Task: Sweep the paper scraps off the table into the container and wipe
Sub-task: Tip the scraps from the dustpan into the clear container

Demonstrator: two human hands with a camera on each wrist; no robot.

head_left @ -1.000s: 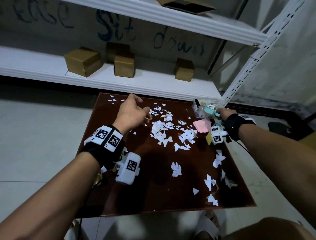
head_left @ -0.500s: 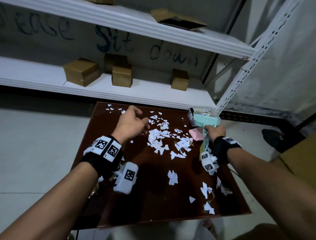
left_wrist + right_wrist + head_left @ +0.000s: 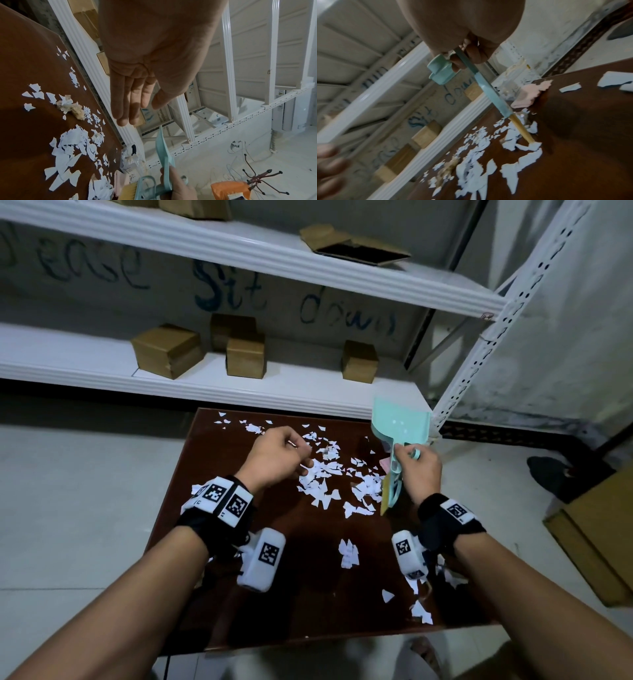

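Several white paper scraps (image 3: 318, 477) lie across the dark brown table (image 3: 308, 594), thickest in the far middle. My right hand (image 3: 418, 463) grips the handles of a teal dustpan (image 3: 400, 422) and a brush (image 3: 388, 494), held together. The pan stands upright above the table's far right corner. The brush's tan bristles (image 3: 520, 129) point down among the scraps. My left hand (image 3: 284, 453) hovers over the far middle scraps, its fingers (image 3: 126, 108) straight and holding nothing. A clear container (image 3: 133, 161) stands at the far right corner, with a pink cloth (image 3: 530, 93) beside it.
White shelving (image 3: 239, 392) with cardboard boxes (image 3: 168, 350) runs close behind the table. Its perforated upright (image 3: 479, 364) stands by the far right corner. A cardboard box (image 3: 599, 535) and a dark shoe (image 3: 561, 474) lie on the floor at right. A tan crumpled scrap (image 3: 72, 108) lies among the white ones.
My right hand has lifted the dustpan and brush from the far right corner and brought them toward the scraps, the pan now upright. My left hand stayed over the far scraps.
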